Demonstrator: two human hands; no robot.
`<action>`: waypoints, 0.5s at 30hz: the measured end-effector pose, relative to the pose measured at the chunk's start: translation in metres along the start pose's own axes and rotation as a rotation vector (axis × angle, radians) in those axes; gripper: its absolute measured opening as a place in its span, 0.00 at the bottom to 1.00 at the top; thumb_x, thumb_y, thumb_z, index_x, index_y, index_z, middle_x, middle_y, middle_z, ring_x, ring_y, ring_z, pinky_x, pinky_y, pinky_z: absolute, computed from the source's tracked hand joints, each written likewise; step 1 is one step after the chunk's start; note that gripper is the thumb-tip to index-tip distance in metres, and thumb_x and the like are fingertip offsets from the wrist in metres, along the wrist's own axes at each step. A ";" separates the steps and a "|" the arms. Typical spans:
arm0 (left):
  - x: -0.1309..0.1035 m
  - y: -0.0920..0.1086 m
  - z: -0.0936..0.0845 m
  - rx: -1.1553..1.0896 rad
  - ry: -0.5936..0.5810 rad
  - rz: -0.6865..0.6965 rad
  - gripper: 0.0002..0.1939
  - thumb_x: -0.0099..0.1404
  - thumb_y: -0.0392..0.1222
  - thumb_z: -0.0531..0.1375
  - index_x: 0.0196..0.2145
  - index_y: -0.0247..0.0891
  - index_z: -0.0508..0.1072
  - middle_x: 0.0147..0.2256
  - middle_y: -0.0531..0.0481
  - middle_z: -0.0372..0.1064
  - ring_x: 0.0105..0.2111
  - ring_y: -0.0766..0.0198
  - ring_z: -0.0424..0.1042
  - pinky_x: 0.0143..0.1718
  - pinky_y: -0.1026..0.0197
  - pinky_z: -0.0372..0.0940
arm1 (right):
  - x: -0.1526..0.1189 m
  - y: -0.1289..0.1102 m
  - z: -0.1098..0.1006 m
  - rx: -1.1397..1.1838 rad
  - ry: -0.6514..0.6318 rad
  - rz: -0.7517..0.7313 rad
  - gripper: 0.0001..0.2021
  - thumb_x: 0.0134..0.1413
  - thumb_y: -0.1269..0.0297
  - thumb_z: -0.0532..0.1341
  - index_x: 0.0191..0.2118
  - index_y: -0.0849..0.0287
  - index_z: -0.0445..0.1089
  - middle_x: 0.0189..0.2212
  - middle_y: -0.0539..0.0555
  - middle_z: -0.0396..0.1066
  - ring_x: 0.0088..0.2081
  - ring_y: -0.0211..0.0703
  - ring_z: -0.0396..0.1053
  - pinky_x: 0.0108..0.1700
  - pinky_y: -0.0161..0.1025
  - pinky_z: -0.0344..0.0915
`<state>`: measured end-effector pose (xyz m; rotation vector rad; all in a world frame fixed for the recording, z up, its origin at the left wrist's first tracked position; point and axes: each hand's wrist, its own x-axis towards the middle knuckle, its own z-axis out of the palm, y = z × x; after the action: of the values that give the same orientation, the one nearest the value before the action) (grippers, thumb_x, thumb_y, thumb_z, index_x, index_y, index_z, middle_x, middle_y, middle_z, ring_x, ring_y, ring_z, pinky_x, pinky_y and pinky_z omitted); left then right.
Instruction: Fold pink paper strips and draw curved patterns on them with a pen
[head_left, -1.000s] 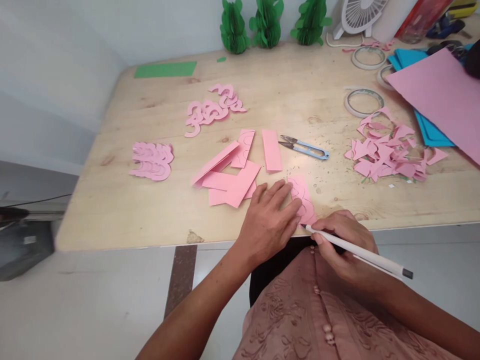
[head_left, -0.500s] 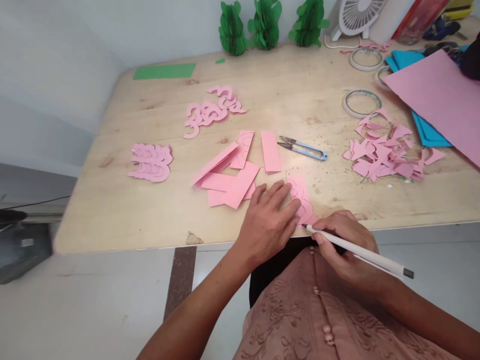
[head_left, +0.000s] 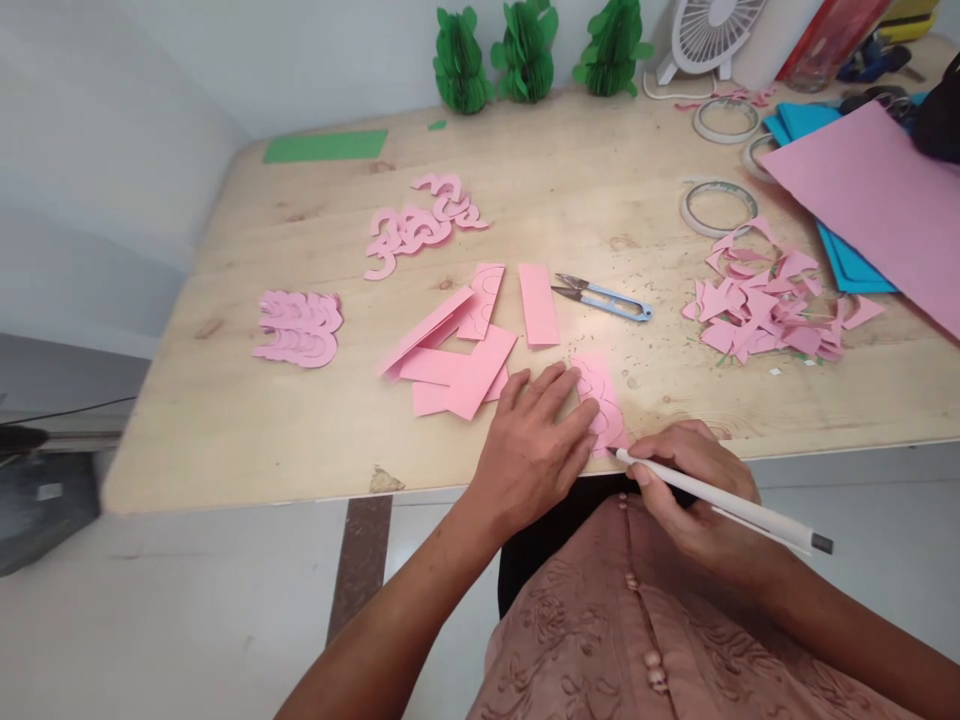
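At the table's front edge lies a pink paper strip [head_left: 606,405] with curved lines drawn on it. My left hand [head_left: 536,435] rests flat across the strip's left side, fingers stretched out. My right hand [head_left: 694,490] is closed around a white pen [head_left: 731,497], whose dark tip touches the strip's lower end. Left of my left hand are several folded pink paper pieces [head_left: 480,370], one bearing drawn curves. A plain pink strip [head_left: 538,305] lies beyond my fingers, beside blue-handled thread snips [head_left: 604,297].
Pink cut-outs lie in a neat stack [head_left: 300,328] and a loose heap [head_left: 420,222]. Pink scraps [head_left: 765,305] and tape rolls [head_left: 718,207] are at the right, near pink sheets [head_left: 877,190] over blue ones. Green paper figures [head_left: 529,50] and a small fan [head_left: 712,35] stand along the wall.
The pen tip has shifted slightly right along the strip's lower end. My left hand stays in place on the paper, and the view has moved a little.
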<state>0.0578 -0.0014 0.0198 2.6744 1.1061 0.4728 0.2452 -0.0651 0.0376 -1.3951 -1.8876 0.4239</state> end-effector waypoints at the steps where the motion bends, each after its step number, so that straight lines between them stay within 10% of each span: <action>1: 0.000 0.000 0.000 0.001 0.001 0.000 0.13 0.71 0.41 0.51 0.48 0.40 0.71 0.59 0.40 0.63 0.62 0.49 0.59 0.62 0.43 0.51 | 0.000 0.000 0.000 -0.002 0.000 0.005 0.05 0.57 0.73 0.58 0.36 0.57 0.68 0.26 0.47 0.71 0.28 0.37 0.68 0.35 0.38 0.62; 15: 0.000 0.000 0.000 0.008 -0.002 0.008 0.13 0.70 0.41 0.52 0.49 0.40 0.70 0.59 0.40 0.63 0.62 0.49 0.59 0.61 0.42 0.52 | -0.001 0.005 -0.003 -0.020 0.001 0.030 0.05 0.58 0.73 0.58 0.37 0.56 0.68 0.27 0.47 0.72 0.31 0.37 0.68 0.37 0.38 0.62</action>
<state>0.0578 -0.0013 0.0201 2.6859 1.0996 0.4677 0.2505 -0.0651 0.0361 -1.4375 -1.8771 0.4204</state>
